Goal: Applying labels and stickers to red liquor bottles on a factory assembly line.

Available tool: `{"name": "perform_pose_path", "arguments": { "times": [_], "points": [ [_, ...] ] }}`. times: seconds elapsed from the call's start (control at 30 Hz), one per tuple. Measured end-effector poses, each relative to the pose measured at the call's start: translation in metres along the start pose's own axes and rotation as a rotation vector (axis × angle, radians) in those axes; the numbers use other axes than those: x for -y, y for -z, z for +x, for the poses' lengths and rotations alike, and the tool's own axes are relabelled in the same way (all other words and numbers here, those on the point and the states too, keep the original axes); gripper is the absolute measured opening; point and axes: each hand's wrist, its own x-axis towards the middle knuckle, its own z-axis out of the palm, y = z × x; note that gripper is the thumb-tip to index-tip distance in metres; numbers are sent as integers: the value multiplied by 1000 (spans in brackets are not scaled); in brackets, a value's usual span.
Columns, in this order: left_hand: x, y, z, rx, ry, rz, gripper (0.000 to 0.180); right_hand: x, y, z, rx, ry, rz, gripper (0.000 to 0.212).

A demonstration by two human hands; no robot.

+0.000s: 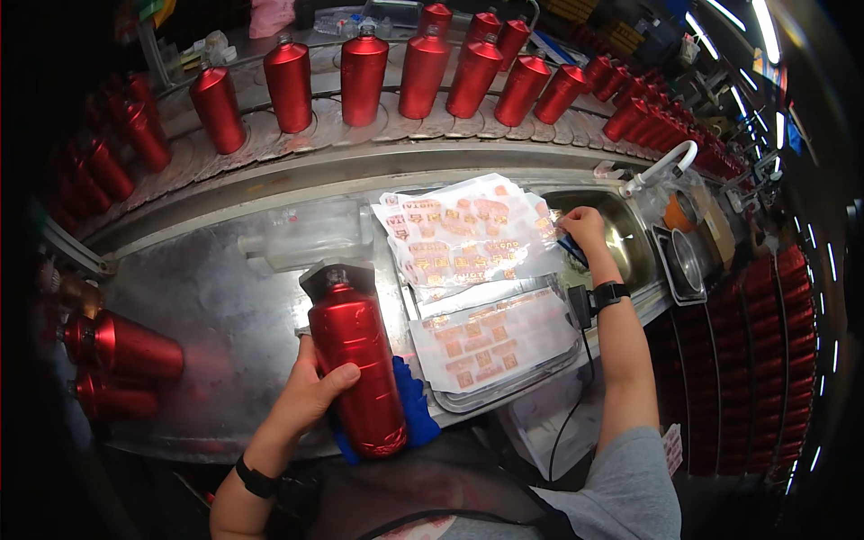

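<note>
The red bottle (364,396) has a glossy metallic finish, faint raised relief on its body, sloping shoulders and a narrow neck. It's at the near side of the steel bench (243,360), its neck pointing away from the person, with a crumpled blue cloth (416,409) showing beside it; I can't tell whether its weight rests there.

The bench is shiny and scuffed. Two white sheets of orange and gold labels lie right of the bottle, the nearer sheet (490,346) over a metal tray (517,389). Past them is a sink (625,238), and along the far side a curved conveyor (328,133) carries more red bottles.

The left hand (317,382) grips the bottle's side, thumb across its front. The right hand (583,227), arm outstretched, has fingertips bunched at the farther sheet's (468,238) edge; whether they pinch anything, I can't tell.
</note>
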Motion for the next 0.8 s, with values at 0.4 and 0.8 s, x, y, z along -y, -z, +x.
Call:
{"name": "perform_pose_path", "arguments": {
  "times": [0.4, 0.8],
  "points": [
    [-10, 6, 2, -34, 65, 33, 81, -123, 9, -50, 183, -266, 124, 12],
    [-42, 18, -14, 75, 73, -90, 92, 201, 54, -196, 456, -54, 836, 25]
  ]
}}
